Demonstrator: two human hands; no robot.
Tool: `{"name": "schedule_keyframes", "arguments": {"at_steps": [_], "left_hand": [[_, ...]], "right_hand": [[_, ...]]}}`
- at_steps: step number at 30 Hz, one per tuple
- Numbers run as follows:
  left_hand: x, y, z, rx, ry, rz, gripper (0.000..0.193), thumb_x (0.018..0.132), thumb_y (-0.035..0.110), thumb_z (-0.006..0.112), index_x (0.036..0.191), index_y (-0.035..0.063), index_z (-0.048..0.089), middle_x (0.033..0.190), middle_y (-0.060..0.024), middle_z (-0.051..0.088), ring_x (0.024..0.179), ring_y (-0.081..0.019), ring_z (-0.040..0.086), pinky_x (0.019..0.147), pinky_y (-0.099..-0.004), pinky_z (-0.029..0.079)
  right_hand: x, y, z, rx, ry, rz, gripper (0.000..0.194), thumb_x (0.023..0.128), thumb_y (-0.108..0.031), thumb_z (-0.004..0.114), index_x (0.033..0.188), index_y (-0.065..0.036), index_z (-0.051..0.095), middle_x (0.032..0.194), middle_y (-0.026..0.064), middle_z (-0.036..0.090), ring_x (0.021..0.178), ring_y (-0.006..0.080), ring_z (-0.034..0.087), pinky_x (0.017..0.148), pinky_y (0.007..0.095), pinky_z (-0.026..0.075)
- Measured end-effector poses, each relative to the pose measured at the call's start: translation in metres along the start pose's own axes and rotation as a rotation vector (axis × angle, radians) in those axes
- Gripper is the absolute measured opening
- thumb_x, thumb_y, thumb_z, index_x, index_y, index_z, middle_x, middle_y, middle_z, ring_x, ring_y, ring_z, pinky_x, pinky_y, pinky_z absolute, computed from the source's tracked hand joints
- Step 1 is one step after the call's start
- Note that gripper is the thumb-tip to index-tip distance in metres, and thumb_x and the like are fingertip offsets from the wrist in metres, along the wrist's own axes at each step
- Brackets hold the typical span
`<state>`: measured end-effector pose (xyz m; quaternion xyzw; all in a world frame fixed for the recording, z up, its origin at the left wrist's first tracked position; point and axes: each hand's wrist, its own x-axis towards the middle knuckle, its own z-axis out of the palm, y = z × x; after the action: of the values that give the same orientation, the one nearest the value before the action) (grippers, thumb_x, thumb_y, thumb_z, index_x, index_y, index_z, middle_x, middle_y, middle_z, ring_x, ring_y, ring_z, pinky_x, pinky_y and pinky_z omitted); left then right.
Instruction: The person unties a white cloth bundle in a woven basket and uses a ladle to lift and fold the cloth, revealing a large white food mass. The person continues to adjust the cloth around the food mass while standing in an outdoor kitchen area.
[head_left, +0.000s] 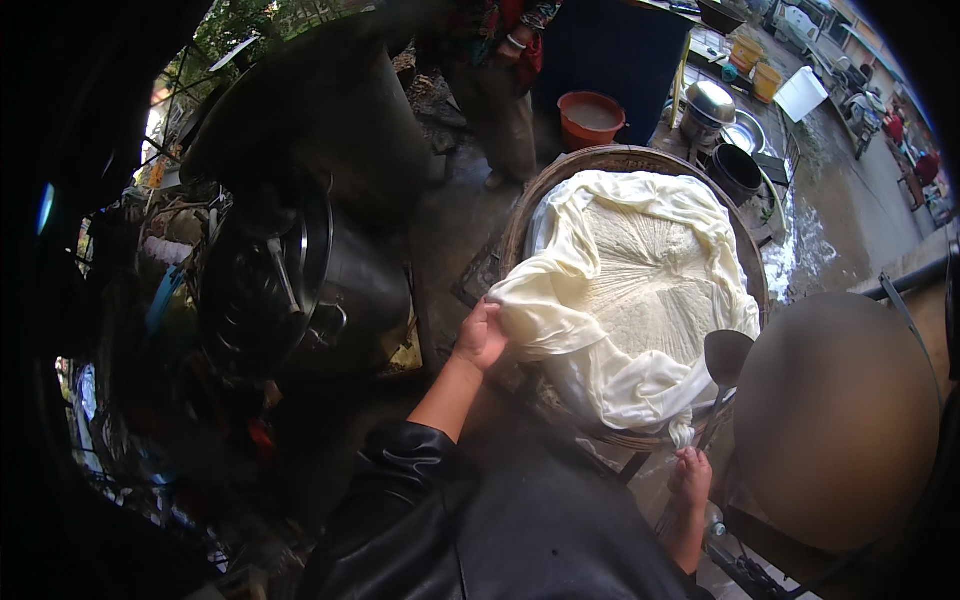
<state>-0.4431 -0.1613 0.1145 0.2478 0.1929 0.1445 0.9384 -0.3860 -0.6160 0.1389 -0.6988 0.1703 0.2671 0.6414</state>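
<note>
A pale curd-like mass (652, 277) with creases running to its middle fills a large round basket (517, 225) in front of me. Cream cloth (637, 394) lines the basket and lies bunched in folds around the mass. At the left side, my left hand (482, 335) grips a gathered edge of this cloth, pulled out over the rim. My right hand (691, 474) pinches a twisted corner of the same cloth at the near rim. A dark ladle (727, 356) stands by the basket's right edge, close to that hand.
A blurred round object (836, 420) takes up the near right. Left stand a large dark vat (315, 120) and a metal lid (262, 285). Beyond the basket are a red bucket (591, 124), a black bucket (733, 172) and a standing person (491, 97).
</note>
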Motion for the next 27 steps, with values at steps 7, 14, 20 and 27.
{"name": "schedule_keyframes", "arguments": {"at_steps": [7,14,20,27], "left_hand": [[-0.012,-0.038,0.019,-0.281,0.034,-0.192,0.061,0.09,0.039,0.043,0.134,-0.0033,0.044,0.135,-0.0184,0.05,0.124,-0.0346,0.047,0.109,-0.0447,0.032],[-0.028,-0.052,0.022,-0.369,-0.109,-0.361,0.055,0.091,0.038,0.053,0.128,-0.0023,0.05,0.126,-0.0186,0.057,0.116,-0.0324,0.055,0.104,-0.0449,0.039],[-0.023,-0.043,-0.007,-0.219,0.21,-0.166,0.028,0.084,0.009,0.055,0.109,-0.0009,0.059,0.099,-0.0126,0.067,0.101,-0.0269,0.063,0.098,-0.0423,0.046],[-0.036,-0.069,0.004,-0.136,0.167,-0.38,0.039,0.091,0.015,0.057,0.127,0.01,0.043,0.114,-0.0117,0.056,0.107,-0.0275,0.057,0.088,-0.0425,0.05]], "right_hand": [[0.049,-0.021,0.087,0.001,-0.307,-0.352,0.017,0.079,-0.006,0.072,0.088,-0.007,0.057,0.083,-0.0019,0.06,0.07,0.0053,0.052,0.063,0.0212,0.042],[0.101,0.002,0.202,-0.547,-0.269,-0.726,0.018,0.075,-0.013,0.073,0.081,-0.004,0.058,0.084,0.0069,0.066,0.076,0.0184,0.06,0.068,0.0337,0.047],[0.053,-0.011,0.192,-0.379,-0.352,-0.552,0.02,0.074,-0.007,0.072,0.075,-0.005,0.052,0.07,0.0026,0.056,0.064,0.0104,0.054,0.057,0.0245,0.043],[-0.02,-0.029,0.246,-0.241,-0.401,-0.359,0.024,0.078,-0.006,0.072,0.079,-0.004,0.048,0.071,0.0024,0.054,0.064,0.009,0.053,0.057,0.0236,0.045]]}}
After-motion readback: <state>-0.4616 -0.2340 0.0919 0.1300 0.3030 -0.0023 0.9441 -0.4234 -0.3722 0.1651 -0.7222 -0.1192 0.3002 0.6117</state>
